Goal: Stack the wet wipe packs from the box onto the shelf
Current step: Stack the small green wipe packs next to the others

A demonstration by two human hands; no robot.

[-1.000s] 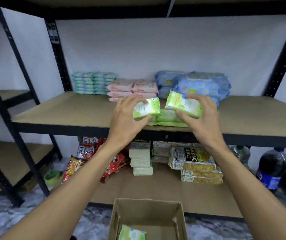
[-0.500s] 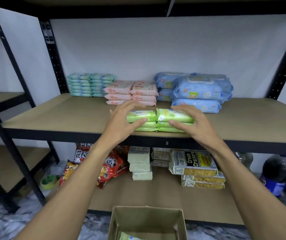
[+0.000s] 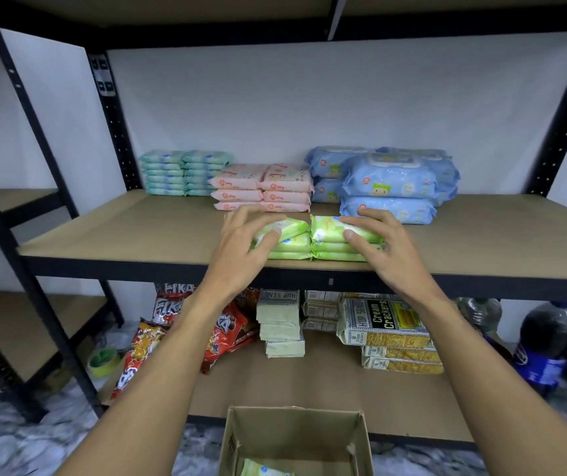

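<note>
Two low stacks of green wet wipe packs stand side by side near the front edge of the middle shelf (image 3: 131,228). My left hand (image 3: 241,245) touches the top pack of the left stack (image 3: 294,240) with its thumb, its fingers spread and lifted above the pack. Over the top pack of the right stack (image 3: 330,250) lies my right hand (image 3: 387,250), fingers straight along the top and thumb against the front. The open cardboard box (image 3: 296,427) sits on the floor below, with one green pack (image 3: 261,469) showing inside.
Behind the green stacks are teal packs (image 3: 186,171), pink packs (image 3: 265,187) and large blue packs (image 3: 388,183). The lower shelf holds snack bags (image 3: 227,331), cracker packs (image 3: 385,324) and soda bottles (image 3: 546,341). Black uprights frame the shelf on both sides.
Both hands carried a green pack down onto each stack. Since then the fingers have loosened and spread, and the left hand's fingers have lifted off its pack.
</note>
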